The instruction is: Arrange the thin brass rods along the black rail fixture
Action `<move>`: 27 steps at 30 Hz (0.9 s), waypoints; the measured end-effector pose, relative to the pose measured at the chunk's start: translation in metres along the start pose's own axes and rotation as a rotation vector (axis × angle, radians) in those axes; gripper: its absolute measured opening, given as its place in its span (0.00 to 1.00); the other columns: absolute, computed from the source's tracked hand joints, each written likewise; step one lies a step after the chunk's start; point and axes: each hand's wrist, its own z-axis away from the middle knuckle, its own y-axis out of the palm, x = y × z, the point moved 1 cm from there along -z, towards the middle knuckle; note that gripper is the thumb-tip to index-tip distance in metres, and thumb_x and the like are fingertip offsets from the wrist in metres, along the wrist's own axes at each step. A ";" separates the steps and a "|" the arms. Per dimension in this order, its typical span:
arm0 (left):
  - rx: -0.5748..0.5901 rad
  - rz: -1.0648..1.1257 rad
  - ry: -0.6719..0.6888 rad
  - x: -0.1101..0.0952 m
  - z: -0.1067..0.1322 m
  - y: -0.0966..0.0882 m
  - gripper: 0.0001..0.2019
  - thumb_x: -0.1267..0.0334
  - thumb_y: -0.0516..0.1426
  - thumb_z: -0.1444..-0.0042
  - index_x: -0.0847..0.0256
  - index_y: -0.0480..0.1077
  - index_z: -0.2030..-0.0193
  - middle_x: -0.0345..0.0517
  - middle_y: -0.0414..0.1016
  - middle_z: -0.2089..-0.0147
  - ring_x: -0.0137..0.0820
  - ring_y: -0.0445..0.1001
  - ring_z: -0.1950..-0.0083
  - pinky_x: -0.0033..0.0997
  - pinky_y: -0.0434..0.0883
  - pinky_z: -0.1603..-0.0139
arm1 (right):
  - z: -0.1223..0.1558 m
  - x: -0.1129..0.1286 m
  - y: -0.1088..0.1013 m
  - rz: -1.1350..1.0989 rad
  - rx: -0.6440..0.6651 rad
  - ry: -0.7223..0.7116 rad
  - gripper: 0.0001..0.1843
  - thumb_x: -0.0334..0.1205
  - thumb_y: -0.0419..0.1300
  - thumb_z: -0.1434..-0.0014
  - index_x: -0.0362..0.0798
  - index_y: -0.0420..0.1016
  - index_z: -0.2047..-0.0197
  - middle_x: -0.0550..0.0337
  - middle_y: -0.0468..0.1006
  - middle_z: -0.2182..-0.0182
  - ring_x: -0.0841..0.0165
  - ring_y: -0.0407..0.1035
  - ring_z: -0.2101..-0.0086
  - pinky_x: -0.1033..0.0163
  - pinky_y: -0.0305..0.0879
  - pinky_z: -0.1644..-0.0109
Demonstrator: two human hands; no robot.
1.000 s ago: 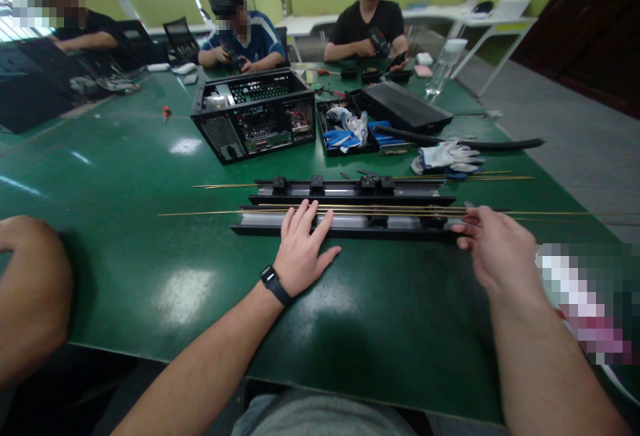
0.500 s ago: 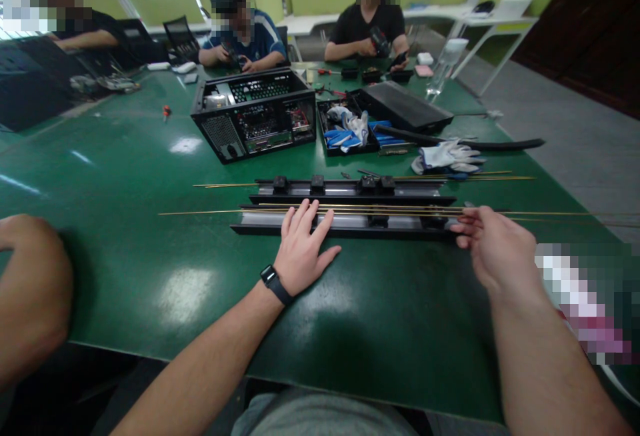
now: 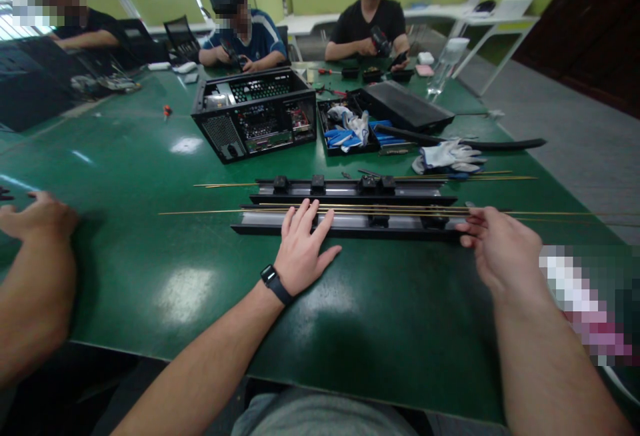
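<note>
My left hand [image 3: 303,249], a dark watch on its wrist, lies spread with fingertips on the near black channel rail [image 3: 265,230] and the thin brass rods running over it. At the rail's right end, my right hand [image 3: 503,246] is closed in a pinch on a brass rod [image 3: 550,213]; its fingertips partly hide the grip. Dark blocks [image 3: 379,217] sit inside the near rail. Just behind lies a second, parallel rail [image 3: 340,191] with several black blocks on it. More brass rods [image 3: 225,185] stick out past its ends.
Behind the rails stand an open computer case [image 3: 255,119] and a black tray [image 3: 353,148] with gloves. White gloves [image 3: 447,155] and a black tube [image 3: 500,145] lie at the right. A co-worker's hand [image 3: 43,216] is at the left edge; other people sit across the green table [image 3: 125,243].
My right hand has shifted slightly to the right along the rail's end. My left hand has stayed in place. At the left edge, a co-worker's hand has come into view.
</note>
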 end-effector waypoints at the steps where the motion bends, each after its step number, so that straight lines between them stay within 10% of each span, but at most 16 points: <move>1: -0.001 -0.001 0.000 0.000 0.000 0.000 0.37 0.56 0.72 0.25 0.53 0.72 0.13 0.68 0.69 0.10 0.64 0.64 0.07 0.76 0.59 0.07 | -0.003 0.000 -0.002 0.005 -0.020 -0.005 0.07 0.37 0.69 0.32 0.47 0.80 0.63 0.58 0.80 0.67 0.71 0.76 0.73 0.75 0.64 0.80; 27: -0.012 -0.005 0.014 0.000 0.000 -0.001 0.37 0.57 0.71 0.25 0.55 0.71 0.13 0.70 0.68 0.10 0.64 0.65 0.07 0.77 0.61 0.08 | -0.001 0.001 -0.003 0.046 0.030 -0.001 0.10 0.42 0.72 0.31 0.47 0.81 0.62 0.59 0.79 0.67 0.71 0.76 0.73 0.74 0.65 0.78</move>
